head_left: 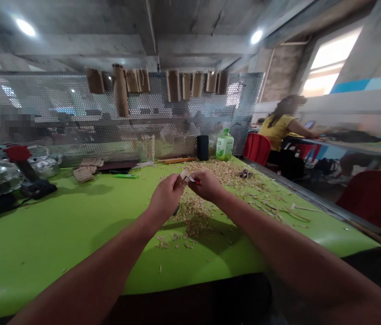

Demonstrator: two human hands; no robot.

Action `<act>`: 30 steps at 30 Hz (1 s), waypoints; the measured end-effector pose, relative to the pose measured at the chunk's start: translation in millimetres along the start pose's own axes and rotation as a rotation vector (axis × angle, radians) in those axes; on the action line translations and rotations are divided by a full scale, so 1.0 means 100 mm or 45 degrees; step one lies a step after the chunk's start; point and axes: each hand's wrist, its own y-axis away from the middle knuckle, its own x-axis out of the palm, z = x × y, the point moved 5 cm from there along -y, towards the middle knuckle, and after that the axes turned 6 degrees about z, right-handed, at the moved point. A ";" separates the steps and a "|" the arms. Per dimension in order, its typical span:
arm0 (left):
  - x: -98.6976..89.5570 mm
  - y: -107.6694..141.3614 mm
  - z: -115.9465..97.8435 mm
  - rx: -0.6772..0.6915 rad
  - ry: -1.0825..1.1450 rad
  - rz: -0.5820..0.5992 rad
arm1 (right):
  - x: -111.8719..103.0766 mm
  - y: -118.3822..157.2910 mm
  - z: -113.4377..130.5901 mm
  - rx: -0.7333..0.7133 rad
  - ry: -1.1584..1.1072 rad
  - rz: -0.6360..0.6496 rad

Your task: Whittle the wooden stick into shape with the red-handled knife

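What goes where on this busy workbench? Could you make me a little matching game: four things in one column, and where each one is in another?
Things:
1. Plastic bottle
2. Brown paper bags
3. Wood shavings
4. Person in a yellow top

Places:
A. Hanging on the perforated metal screen
B. Scattered over the lime-green table
C. Seated off to the right
D. Standing upright near the screen

Pairs: 1-D, 2-A, 3-B, 4-C
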 end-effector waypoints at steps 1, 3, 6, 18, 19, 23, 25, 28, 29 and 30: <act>0.00 0.00 -0.01 0.004 -0.019 0.006 | 0.00 0.00 0.00 0.011 0.002 0.009; -0.01 0.01 -0.04 0.006 -0.048 0.012 | 0.00 0.01 0.03 0.044 0.034 0.001; 0.00 0.03 -0.08 0.000 -0.023 -0.014 | -0.04 0.02 0.07 0.141 0.183 -0.055; 0.13 0.02 -0.14 -0.146 0.265 -0.023 | -0.29 0.04 0.00 0.293 0.599 -0.312; 0.12 0.01 -0.15 -0.150 0.296 -0.010 | -0.28 0.03 0.00 0.287 0.601 -0.338; 0.13 0.04 -0.12 -0.231 0.412 0.053 | -0.29 -0.05 -0.08 0.283 0.571 -0.361; 0.19 0.10 -0.09 -0.316 0.473 0.162 | -0.42 -0.04 -0.34 0.518 0.506 -0.359; 0.28 0.19 -0.07 -0.385 0.535 0.315 | -0.67 0.15 -0.93 1.096 0.333 -0.399; 0.28 0.19 -0.06 -0.393 0.552 0.301 | -0.74 0.20 -1.06 1.127 0.322 -0.450; 0.26 0.19 -0.05 -0.405 0.572 0.261 | -0.75 0.22 -1.14 1.110 0.306 -0.462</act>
